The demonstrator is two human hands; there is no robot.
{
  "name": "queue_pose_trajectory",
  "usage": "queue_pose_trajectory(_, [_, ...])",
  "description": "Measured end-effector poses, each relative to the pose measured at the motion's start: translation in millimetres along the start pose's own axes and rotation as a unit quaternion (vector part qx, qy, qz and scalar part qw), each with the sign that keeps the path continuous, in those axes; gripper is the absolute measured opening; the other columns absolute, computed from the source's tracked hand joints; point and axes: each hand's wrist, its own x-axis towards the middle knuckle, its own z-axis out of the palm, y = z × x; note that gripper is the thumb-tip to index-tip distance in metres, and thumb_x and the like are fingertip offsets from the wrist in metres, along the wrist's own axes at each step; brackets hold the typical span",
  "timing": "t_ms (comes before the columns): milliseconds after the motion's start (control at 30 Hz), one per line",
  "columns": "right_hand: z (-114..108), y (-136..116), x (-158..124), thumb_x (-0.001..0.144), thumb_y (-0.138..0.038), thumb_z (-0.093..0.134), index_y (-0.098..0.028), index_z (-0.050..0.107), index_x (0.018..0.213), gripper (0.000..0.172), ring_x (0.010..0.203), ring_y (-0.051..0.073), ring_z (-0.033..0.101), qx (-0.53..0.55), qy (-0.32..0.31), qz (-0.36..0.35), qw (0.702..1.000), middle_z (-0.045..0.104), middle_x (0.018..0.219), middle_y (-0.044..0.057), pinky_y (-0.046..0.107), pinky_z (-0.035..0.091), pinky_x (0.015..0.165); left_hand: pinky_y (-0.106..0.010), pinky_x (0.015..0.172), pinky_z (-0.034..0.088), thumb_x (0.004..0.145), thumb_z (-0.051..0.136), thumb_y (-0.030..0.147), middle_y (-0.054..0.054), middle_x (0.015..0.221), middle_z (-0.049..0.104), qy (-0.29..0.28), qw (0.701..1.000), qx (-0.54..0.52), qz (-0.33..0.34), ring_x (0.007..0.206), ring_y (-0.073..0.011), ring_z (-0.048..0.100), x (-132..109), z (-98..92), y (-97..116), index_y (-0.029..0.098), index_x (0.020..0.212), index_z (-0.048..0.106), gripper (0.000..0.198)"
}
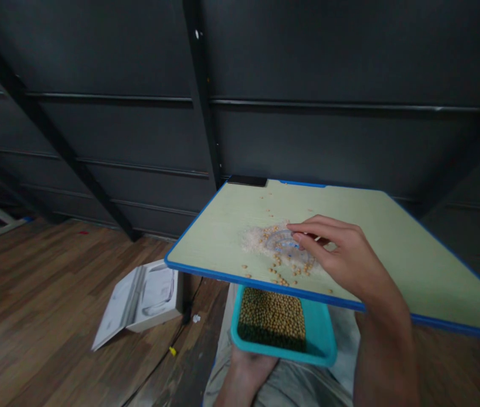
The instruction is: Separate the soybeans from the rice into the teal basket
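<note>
My right hand [333, 246] is over the table top, its thumb and fingers pinched on the edge of a clear plastic piece [280, 240], perhaps a lid or shallow dish. Under and around that piece lies a pile of white grains [253, 239] like rice, mixed with round tan beans [281, 281]. My left hand [251, 362] supports a turquoise tray [320, 333] from below, just under the table's near edge; its fingers are hidden beneath the tray. Many tan beans [271, 316] fill the tray's left and middle part.
The pale green table [392, 254] has a blue rim. At its far left corner lies a flat black object [247, 181]. An open white box [155, 291] and a black cable [167, 350] are on the wooden floor [53, 294]. A dark panelled wall [307, 62] stands behind.
</note>
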Motion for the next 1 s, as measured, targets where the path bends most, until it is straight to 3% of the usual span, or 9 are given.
queue_pose_trajectory(167, [11, 2, -13, 0.091, -0.018, 0.059, -0.025, 0.073, 0.103, 0.020, 0.090, 0.018, 0.066, 0.036, 0.051, 0.039, 0.997, 0.072, 0.100, 0.002, 0.032, 0.051, 0.079, -0.044, 0.106, 0.044, 0.082, 0.050, 0.019, -0.001, 0.105, 0.078, -0.031, 0.998, -0.055, -0.011, 0.118, -0.0254, 0.061, -1, 11.7, 0, 0.029, 0.096, 0.075, 0.030])
queue_pose_trajectory(500, [36, 3, -21, 0.092, -0.016, 0.057, -0.030, 0.071, 0.110, 0.027, 0.094, 0.014, 0.065, 0.080, -0.032, 0.023, 0.996, 0.071, 0.103, -0.002, 0.030, 0.049, 0.086, -0.049, 0.102, 0.048, 0.084, 0.046, 0.020, -0.004, 0.109, 0.077, -0.031, 0.999, -0.038, -0.003, 0.116, -0.0273, 0.063, -3, 27.5, -2, 0.031, 0.108, 0.070, 0.036])
queue_pose_trajectory(1000, [41, 2, -19, 0.094, -0.019, 0.054, -0.029, 0.071, 0.111, 0.026, 0.098, 0.016, 0.065, 0.075, -0.037, 0.024, 0.996, 0.071, 0.107, 0.000, 0.033, 0.049, 0.088, -0.052, 0.104, 0.045, 0.082, 0.055, 0.030, -0.005, 0.118, 0.073, -0.024, 1.000, -0.012, 0.003, 0.121, -0.0296, 0.059, -1, 25.3, -3, 0.029, 0.112, 0.068, 0.033])
